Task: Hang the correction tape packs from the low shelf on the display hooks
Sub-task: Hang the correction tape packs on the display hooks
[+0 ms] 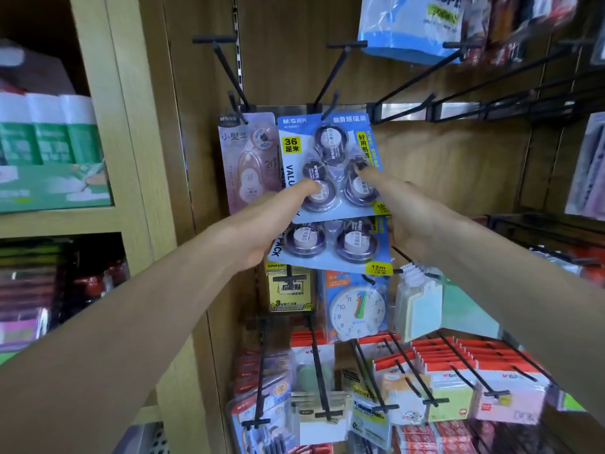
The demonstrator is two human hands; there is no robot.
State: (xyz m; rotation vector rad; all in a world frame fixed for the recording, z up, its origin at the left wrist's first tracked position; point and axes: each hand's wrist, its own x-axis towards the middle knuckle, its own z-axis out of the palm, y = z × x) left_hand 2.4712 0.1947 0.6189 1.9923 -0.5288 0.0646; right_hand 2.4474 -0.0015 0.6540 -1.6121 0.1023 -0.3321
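Note:
A blue correction tape pack (330, 149) with three round tapes is lifted to a black display hook (329, 83); the hook tip meets the pack's top edge. My left hand (278, 221) grips its left side, thumb on the front. My right hand (402, 211) holds its right side, thumb on a tape. A second blue pack (330, 247) lies just below the first, between my hands; which hand carries it is unclear. A pink correction tape pack (250, 158) hangs on the neighbouring hook (229, 73) to the left.
Empty black hooks (491, 90) stick out to the right. A blue bag (409, 27) hangs above. Below hang a clock toy (357, 309), sticky notes (289, 290), tags (419, 306) and red-topped packs (458, 365). A wooden shelf unit (131, 158) with boxes stands left.

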